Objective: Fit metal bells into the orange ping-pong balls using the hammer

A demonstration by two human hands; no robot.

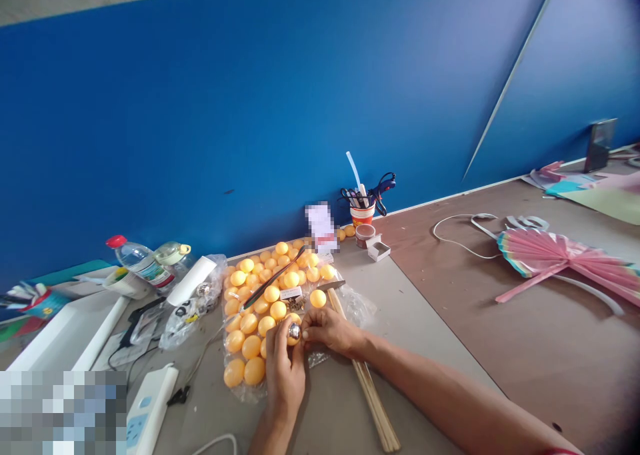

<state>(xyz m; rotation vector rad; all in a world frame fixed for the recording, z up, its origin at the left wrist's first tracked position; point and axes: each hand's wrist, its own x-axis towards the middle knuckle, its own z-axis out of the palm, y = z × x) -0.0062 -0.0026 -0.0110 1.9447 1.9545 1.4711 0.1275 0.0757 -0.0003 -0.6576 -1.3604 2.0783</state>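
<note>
My left hand [283, 368] and my right hand [331, 331] meet over the table, fingers pinched together on a small silver metal bell [295, 331] held against an orange ball. Just beyond them lies a clear plastic bag [239, 383] spread flat, covered with several orange ping-pong balls [260, 288]. A dark slim tool [273, 278] lies across the balls, and a hammer with a wooden handle [367, 382] runs from the balls toward me under my right forearm.
A paper cup with scissors and pens [363, 208] stands against the blue wall [250, 108]. A water bottle [141, 262], a white power strip [147, 412] and a crumpled bag [193, 302] lie left. A pink paper fan [560, 262] and white cable [457, 242] lie right.
</note>
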